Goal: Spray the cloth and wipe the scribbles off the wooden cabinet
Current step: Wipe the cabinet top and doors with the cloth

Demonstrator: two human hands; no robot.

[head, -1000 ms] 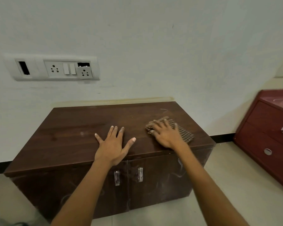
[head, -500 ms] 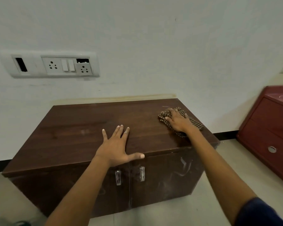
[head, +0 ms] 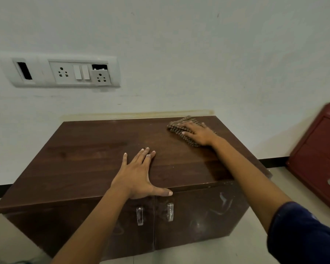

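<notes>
A low dark wooden cabinet [head: 95,153] stands against the white wall. A brown checked cloth [head: 176,125] lies on its top near the far right corner. My right hand [head: 199,133] presses flat on the cloth with the fingers pointing left. Spread flat on the top near the front edge, my left hand [head: 136,177] holds nothing, its thumb along the edge. Faint white scribbles [head: 224,203] show on the right door. No spray bottle is in view.
Two metal door handles [head: 154,215] sit at the middle of the cabinet front. A white socket and switch panel [head: 65,72] is on the wall above left. A red drawer unit [head: 320,155] stands on the right. Pale floor tiles [head: 286,189] lie between the two.
My right hand has slid the cloth from the front right of the top toward the far right corner. My left hand has stayed planted near the front edge.
</notes>
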